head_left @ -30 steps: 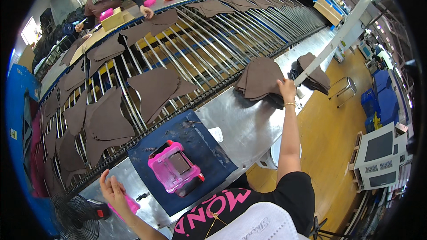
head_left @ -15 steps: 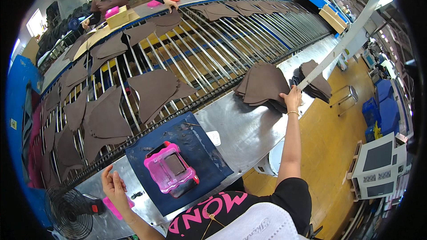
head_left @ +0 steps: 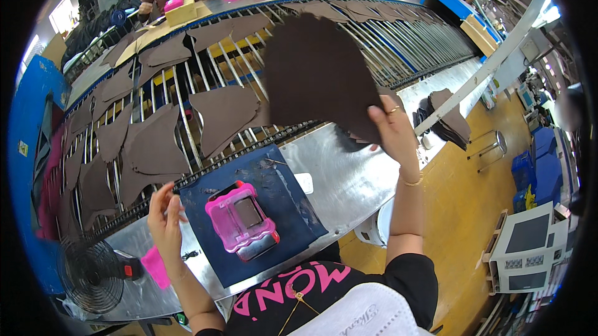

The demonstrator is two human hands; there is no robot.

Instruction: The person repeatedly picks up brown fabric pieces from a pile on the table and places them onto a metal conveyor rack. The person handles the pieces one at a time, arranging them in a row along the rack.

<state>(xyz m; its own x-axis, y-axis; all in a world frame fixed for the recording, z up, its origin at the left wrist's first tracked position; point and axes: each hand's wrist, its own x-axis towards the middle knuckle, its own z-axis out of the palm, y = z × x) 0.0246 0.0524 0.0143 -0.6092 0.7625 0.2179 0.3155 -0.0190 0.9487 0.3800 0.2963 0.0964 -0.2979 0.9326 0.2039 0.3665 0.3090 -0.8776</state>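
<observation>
Having left the stack a moment earlier, the right hand [head_left: 391,129] is now gripping a brown leather piece [head_left: 317,77] aloft above the table [head_left: 349,177], long axis upright, while the open left hand [head_left: 165,214] is hovering empty.

Two dark rectangular screens [head_left: 529,235] in pale grey housings at lower right, standing on the yellow floor, one [head_left: 527,282] below the other. Small yellow label [head_left: 23,148] stuck on the blue panel at far left. Tan cardboard box [head_left: 185,12] on the far side of the conveyor at top left, a second brown carton [head_left: 478,35] beside the blue frame at upper right.
</observation>
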